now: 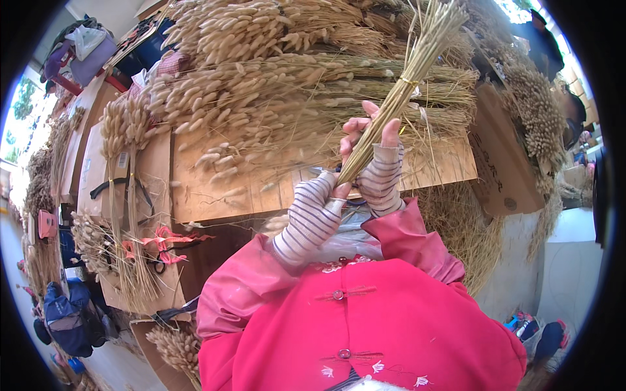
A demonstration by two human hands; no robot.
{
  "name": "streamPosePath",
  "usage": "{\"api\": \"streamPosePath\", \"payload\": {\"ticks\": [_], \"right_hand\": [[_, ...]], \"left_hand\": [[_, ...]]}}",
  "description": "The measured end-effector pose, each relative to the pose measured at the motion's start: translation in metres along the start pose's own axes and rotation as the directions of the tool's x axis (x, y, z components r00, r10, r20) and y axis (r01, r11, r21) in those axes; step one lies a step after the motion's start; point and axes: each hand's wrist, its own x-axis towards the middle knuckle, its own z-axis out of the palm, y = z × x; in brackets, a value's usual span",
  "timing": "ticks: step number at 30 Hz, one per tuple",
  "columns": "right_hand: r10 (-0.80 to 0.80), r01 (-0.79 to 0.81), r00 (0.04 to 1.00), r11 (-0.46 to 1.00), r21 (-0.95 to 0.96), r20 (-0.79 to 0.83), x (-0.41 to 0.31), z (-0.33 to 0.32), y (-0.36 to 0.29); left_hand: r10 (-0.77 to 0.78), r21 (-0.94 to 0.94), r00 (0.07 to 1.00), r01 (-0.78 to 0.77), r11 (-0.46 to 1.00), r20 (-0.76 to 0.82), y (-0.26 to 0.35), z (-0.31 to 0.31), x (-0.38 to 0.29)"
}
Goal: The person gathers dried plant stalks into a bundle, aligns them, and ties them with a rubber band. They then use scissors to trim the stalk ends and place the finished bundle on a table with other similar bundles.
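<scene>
A tied bundle of dried grass stems stands slantwise before me, its far end up and to the right, with a yellowish tie around its upper part. My left hand, in a striped fingerless glove, is closed around the lower end of the stems. Higher up, my right hand, gloved alike, holds the bundle between thumb and fingers. Part of a metal blade shows beside my left hand; the rest of that tool is hidden. Beyond the hands lie heaped dried bunny-tail grasses with fluffy heads to the left.
The heap rests on a wooden board. At left, two tied bunches lie on a cardboard box near pink ribbon. A cardboard box stands at right. Another person is at the upper right.
</scene>
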Motion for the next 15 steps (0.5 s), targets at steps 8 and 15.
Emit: {"api": "streamPosePath", "payload": {"ticks": [8,15], "right_hand": [[0.092,0.020,0.986,0.752,-0.659,0.136,-0.033,-0.011,-0.016],[0.064,0.151,0.959,0.714,-0.684,0.278,-0.030,-0.013,-0.006]], "left_hand": [[-0.084,-0.113,0.996,0.080,0.990,-0.033,0.007,-0.011,0.007],[-0.064,-0.149,0.998,0.061,0.987,-0.016,0.001,-0.015,0.007]]}}
